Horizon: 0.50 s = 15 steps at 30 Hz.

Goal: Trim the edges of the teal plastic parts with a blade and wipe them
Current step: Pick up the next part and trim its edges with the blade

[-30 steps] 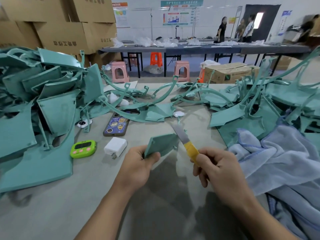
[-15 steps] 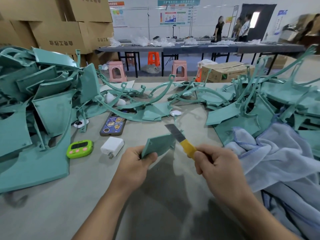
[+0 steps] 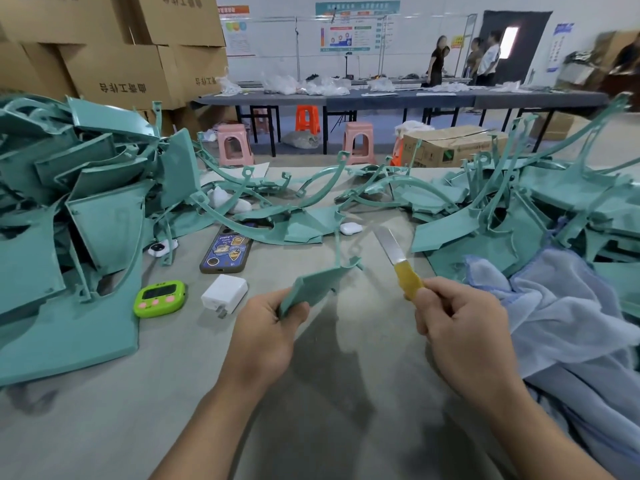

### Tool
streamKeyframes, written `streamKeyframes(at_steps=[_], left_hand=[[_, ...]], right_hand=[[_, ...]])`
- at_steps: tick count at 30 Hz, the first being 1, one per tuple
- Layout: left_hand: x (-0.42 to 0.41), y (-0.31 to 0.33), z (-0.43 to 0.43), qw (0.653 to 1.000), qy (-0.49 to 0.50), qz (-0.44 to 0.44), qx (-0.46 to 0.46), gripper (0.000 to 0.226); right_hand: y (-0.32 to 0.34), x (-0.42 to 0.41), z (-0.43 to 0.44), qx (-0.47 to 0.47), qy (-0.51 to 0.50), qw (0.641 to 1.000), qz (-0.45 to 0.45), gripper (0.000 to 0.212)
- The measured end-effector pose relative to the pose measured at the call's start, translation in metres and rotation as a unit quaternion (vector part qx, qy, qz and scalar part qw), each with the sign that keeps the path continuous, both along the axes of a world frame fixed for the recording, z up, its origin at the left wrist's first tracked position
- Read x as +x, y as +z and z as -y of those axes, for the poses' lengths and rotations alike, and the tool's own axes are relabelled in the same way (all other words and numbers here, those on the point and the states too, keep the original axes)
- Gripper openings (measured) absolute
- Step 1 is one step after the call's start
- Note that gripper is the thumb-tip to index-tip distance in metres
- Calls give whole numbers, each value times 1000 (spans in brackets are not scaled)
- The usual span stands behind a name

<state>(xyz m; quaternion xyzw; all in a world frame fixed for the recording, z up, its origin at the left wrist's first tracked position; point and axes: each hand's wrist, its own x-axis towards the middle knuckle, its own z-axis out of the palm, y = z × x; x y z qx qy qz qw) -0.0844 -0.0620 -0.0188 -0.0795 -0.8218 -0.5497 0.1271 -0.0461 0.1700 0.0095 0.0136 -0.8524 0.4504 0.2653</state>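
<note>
My left hand (image 3: 266, 327) grips a flat teal plastic part (image 3: 318, 280) by its near corner, holding it above the grey table (image 3: 104, 417). My right hand (image 3: 457, 323) grips the yellow handle of a knife (image 3: 398, 261), its silver blade pointing up and away. The blade stands a short way right of the part's far edge, not touching it. Heaps of teal parts lie on the left (image 3: 79, 209) and on the right (image 3: 519, 209). A light blue cloth (image 3: 571, 327) lies bunched at my right.
A phone (image 3: 227, 252), a white charger (image 3: 224, 294), a green timer (image 3: 159, 298) and a white earbud case (image 3: 350, 228) lie on the table ahead of my left hand. Cardboard boxes (image 3: 114, 46) stack at back left. Stools, a long table and several people stand far behind.
The blade has drawn away to the right from the part's edge, leaving a gap. My left hand keeps its grip on the part.
</note>
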Motion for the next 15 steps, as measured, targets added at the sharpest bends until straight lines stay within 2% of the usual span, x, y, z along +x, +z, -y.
streamKeyframes(at_steps=[1,2,5,8,11,13,15], left_hand=[[1,2,-1,999,22,-24,-33,45],[3,4,-2,996,41,-45,-59,46],[6,5,-3,987,87,-74,-110,33],[6,4,-3,989,81,-61,-112,35],[7,3,-3,990,64,-56,-109,35],[6,2,-3,990,63,-54,-110,35],[4,1,-4,990,61,-57,-111,35]], right_hand=[[3,4,1,-26,36,999,-20,30],[6,8,5,-44,75,996,-31,28],[6,16,18,-14,151,988,-14,22],[-3,10,19,49,83,995,24,22],[-3,3,13,23,-11,999,37,32],[2,7,11,-41,59,997,2,33],[7,16,14,-43,160,986,-15,27]])
